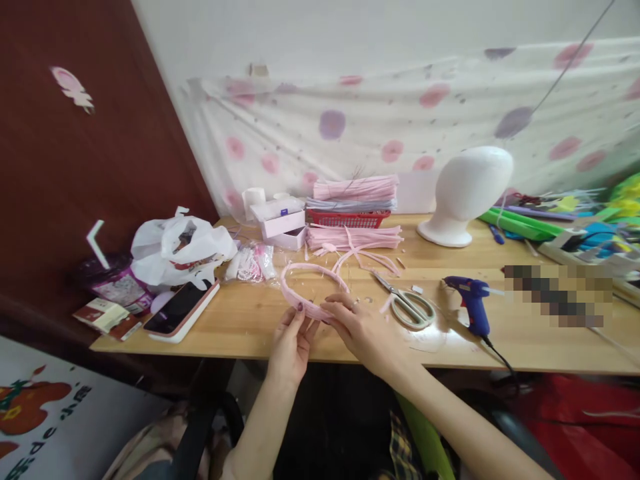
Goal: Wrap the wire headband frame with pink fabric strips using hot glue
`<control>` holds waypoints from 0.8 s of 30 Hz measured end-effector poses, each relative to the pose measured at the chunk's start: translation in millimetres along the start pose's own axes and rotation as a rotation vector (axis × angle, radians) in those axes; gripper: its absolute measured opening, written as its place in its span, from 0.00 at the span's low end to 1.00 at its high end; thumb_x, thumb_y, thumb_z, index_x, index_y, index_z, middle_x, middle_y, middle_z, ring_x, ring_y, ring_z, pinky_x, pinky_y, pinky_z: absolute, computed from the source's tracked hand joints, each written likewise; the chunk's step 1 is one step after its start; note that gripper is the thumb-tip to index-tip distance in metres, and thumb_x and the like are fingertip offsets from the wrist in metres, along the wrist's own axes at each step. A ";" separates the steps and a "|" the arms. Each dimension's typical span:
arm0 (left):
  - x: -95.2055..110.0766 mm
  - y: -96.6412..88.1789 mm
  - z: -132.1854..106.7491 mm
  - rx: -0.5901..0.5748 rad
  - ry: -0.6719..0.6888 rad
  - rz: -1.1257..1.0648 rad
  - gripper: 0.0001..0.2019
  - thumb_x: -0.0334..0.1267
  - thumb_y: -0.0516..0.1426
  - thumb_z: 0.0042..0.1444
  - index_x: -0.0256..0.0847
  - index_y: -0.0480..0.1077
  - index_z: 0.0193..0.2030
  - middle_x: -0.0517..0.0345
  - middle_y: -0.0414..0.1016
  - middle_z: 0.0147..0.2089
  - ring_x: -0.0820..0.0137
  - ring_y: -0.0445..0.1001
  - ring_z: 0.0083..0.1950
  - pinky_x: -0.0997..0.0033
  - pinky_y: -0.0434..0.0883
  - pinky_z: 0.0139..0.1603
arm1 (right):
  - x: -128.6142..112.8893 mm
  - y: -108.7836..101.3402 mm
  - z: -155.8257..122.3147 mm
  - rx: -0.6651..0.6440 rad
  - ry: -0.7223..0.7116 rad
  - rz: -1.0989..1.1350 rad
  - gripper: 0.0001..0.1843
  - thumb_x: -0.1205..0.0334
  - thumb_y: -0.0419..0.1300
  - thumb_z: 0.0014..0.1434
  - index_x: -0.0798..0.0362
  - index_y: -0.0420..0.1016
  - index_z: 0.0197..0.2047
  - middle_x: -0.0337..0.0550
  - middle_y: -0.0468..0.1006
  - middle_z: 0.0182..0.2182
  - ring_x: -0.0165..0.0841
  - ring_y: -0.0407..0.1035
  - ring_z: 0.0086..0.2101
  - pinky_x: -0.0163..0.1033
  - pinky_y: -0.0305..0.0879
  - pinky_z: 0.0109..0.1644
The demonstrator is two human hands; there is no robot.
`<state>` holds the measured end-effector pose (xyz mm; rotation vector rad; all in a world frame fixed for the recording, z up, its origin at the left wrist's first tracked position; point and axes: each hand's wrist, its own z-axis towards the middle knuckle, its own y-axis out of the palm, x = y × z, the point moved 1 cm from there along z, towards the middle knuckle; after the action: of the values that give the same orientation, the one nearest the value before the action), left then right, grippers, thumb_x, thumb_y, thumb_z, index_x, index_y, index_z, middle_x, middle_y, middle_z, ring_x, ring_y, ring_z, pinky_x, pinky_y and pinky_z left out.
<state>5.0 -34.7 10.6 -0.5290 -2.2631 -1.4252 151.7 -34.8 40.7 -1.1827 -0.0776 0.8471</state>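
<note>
A pink fuzzy headband (pixel 306 279) arches over the wooden table (pixel 240 320) near its front edge. My left hand (pixel 290 347) pinches the near end of the headband from below. My right hand (pixel 363 330) pinches the same stretch from the right, fingers pressed on the pink wrap. Loose pink pipe cleaners (pixel 360 257) lie just behind the headband. Scissors (pixel 407 303) with pale handles rest right of my right hand. A blue hot glue gun (pixel 473 300) stands further right, its black cord running off the table edge.
A phone (pixel 180 308) and a white plastic bag (pixel 177 250) lie at the left. A red basket (pixel 347 218) with pink sticks, a white box (pixel 280 223) and a white foam head (pixel 467 193) stand at the back. Green and colourful craft items crowd the far right.
</note>
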 end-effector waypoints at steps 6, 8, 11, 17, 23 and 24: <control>-10.0 7.8 5.8 -0.004 0.010 0.005 0.06 0.23 0.62 0.58 0.35 0.78 0.31 0.56 0.84 0.32 0.74 0.82 0.31 0.78 0.79 0.35 | -0.1 17.2 -23.0 0.220 -0.013 -0.023 0.14 0.68 0.50 0.70 0.52 0.76 0.51 0.52 0.82 0.44 0.39 0.78 0.38 0.40 0.72 0.38; -9.8 10.1 7.1 -0.015 0.012 0.013 0.03 0.26 0.66 0.53 0.35 0.78 0.32 0.57 0.84 0.31 0.74 0.82 0.31 0.79 0.79 0.35 | 1.7 17.2 -24.0 0.277 -0.036 -0.022 0.14 0.70 0.51 0.70 0.53 0.75 0.52 0.51 0.82 0.43 0.39 0.79 0.39 0.39 0.73 0.38; -7.3 14.1 9.7 -0.023 0.018 0.028 0.08 0.28 0.72 0.45 0.35 0.78 0.31 0.60 0.83 0.29 0.75 0.81 0.30 0.81 0.79 0.33 | 3.8 14.5 -23.4 0.323 -0.055 -0.025 0.13 0.71 0.53 0.69 0.53 0.75 0.51 0.48 0.83 0.39 0.37 0.79 0.36 0.37 0.73 0.35; -1.1 28.6 17.9 -0.002 -0.012 0.022 0.19 0.32 0.78 0.27 0.37 0.79 0.28 0.62 0.82 0.27 0.76 0.80 0.27 0.83 0.78 0.28 | 11.2 8.1 -31.5 0.338 0.010 0.167 0.14 0.73 0.56 0.68 0.52 0.73 0.54 0.43 0.83 0.37 0.30 0.80 0.35 0.32 0.75 0.40; 6.4 41.8 28.7 0.066 -0.038 -0.029 0.24 0.30 0.79 0.17 0.34 0.80 0.27 0.61 0.82 0.25 0.75 0.80 0.25 0.84 0.79 0.26 | 39.2 -20.7 -52.4 0.342 0.099 0.082 0.11 0.67 0.58 0.67 0.48 0.77 0.51 0.39 0.86 0.37 0.31 0.82 0.35 0.29 0.76 0.40; 8.1 43.6 30.7 0.079 -0.033 -0.052 0.24 0.29 0.78 0.16 0.35 0.80 0.27 0.61 0.82 0.25 0.75 0.80 0.25 0.84 0.78 0.26 | 43.7 -30.2 -55.3 0.346 0.128 0.038 0.10 0.65 0.58 0.67 0.47 0.78 0.50 0.40 0.86 0.38 0.33 0.82 0.36 0.30 0.77 0.41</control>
<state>16.5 11.6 35.7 -0.4757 -2.3643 -1.3550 224.5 -54.4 27.1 -0.9109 0.1907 0.7791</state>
